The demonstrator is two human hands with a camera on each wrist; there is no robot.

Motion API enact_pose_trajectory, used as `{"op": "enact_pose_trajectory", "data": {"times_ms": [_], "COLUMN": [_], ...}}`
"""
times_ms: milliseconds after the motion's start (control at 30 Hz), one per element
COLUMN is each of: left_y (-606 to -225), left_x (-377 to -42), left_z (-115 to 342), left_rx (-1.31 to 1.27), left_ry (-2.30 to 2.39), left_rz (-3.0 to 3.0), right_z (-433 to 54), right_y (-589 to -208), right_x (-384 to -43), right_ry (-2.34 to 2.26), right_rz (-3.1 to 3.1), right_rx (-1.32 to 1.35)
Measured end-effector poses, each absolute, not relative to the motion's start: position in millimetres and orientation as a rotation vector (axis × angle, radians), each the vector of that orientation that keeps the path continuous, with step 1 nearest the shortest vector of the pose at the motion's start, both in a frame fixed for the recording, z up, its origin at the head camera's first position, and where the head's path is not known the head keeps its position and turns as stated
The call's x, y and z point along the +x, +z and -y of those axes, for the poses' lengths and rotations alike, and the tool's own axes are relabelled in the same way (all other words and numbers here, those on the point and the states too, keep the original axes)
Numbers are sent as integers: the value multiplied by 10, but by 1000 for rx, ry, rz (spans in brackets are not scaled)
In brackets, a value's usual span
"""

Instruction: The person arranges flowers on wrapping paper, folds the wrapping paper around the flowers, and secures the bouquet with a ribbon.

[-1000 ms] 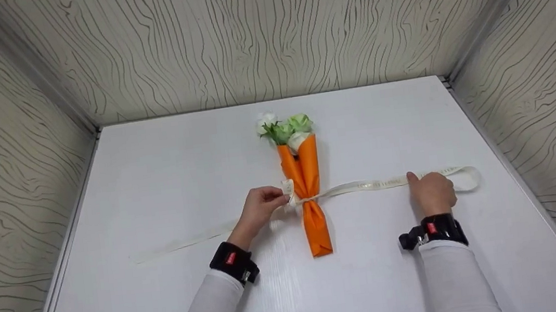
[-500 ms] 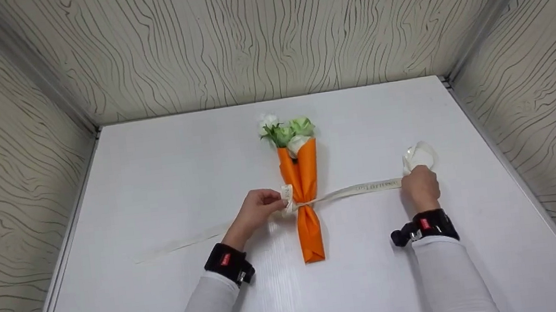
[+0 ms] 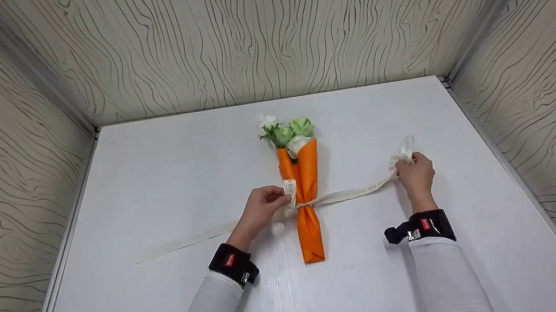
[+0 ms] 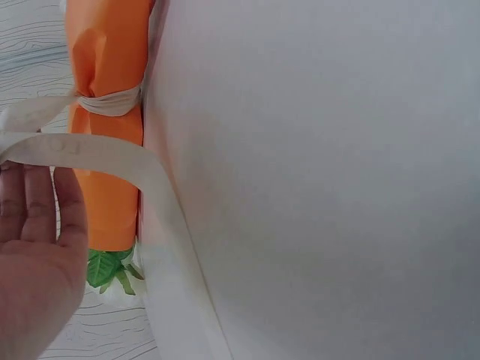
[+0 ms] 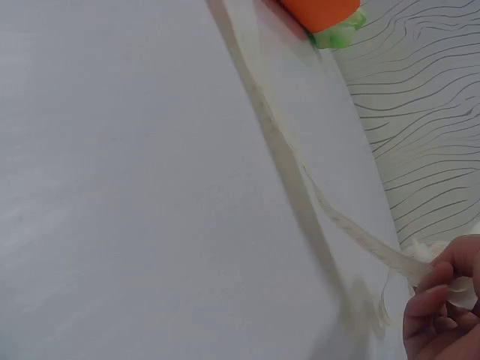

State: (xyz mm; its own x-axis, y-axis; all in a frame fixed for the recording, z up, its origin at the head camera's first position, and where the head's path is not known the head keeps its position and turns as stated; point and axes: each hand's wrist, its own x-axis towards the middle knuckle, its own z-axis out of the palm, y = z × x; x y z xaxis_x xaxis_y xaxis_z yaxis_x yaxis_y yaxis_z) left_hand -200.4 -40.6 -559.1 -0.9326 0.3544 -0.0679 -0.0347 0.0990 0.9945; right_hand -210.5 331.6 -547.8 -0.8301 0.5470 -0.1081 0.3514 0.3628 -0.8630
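A bouquet in orange wrapping paper (image 3: 310,231) lies on the white table, with white and pale green flowers (image 3: 301,126) at its far end. Around its narrow waist runs a cream ribbon (image 3: 350,194) with printed lettering. Just left of that waist my left hand (image 3: 258,210) pinches the ribbon, and a short loop stands up at the fingertips. A long tail of ribbon (image 4: 161,180) runs off from there to the left. Well to the right, my right hand (image 3: 416,177) holds the ribbon's other end, bunched in its fingers, as the right wrist view also shows.
The white table (image 3: 376,281) is bordered by wood-grain patterned panels (image 3: 264,37) at the back and both sides. Black camera straps (image 3: 231,263) sit on both wrists. The ribbon's left tail (image 3: 183,242) lies on the tabletop.
My right hand has moved slightly left and away from me, gathering the ribbon's right end into a bunch. The bouquet's lower end has shifted a little left. My left hand keeps its pinch.
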Motion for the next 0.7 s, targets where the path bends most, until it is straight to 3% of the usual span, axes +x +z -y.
{"op": "enact_pose_trajectory", "data": {"times_ms": [300, 700], "left_y": [-5587, -5593], "left_x": [-1968, -1936], "left_z": [405, 398], "left_rx": [369, 333], "left_ry": [1901, 1848], "left_rz": [-2132, -2156], "right_z": [-2849, -1828], "right_y": [-5120, -4627], "right_x": [-2258, -2518], "right_ry": [1764, 1465], "right_rz": [2266, 2581], "right_rx": [-410, 290]}}
